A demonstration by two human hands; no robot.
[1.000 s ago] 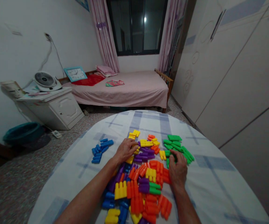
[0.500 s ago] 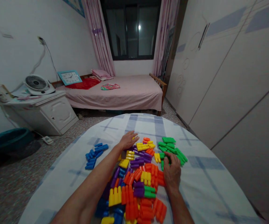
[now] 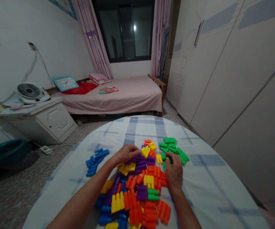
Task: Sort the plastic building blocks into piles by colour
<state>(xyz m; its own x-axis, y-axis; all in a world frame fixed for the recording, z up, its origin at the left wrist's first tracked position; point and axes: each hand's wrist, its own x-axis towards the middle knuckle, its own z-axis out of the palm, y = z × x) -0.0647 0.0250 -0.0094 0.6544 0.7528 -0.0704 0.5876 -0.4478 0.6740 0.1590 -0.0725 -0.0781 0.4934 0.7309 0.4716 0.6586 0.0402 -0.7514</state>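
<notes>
Interlocking plastic building blocks lie in a mixed pile on the table. My left hand reaches over the upper left of the pile, fingers together, its fingertips at the edge of a tilted yellow block. Purple blocks lie under and beside those fingers. At the pile's right side, my right hand rests with bent fingers and a gap between thumb and index finger. Its fingertips touch the green blocks; what lies beneath the palm is hidden. Orange blocks spread across the near part of the pile.
Several blue blocks form a separate group at the left on the checked tablecloth. Beyond the round table stands a bed. A cabinet with a fan is on the left, a wardrobe on the right.
My left hand has come back toward me and slightly left, down onto the pile. The yellow block by its fingertips has turned. My right hand stays by the green blocks. The view has shifted slightly.
</notes>
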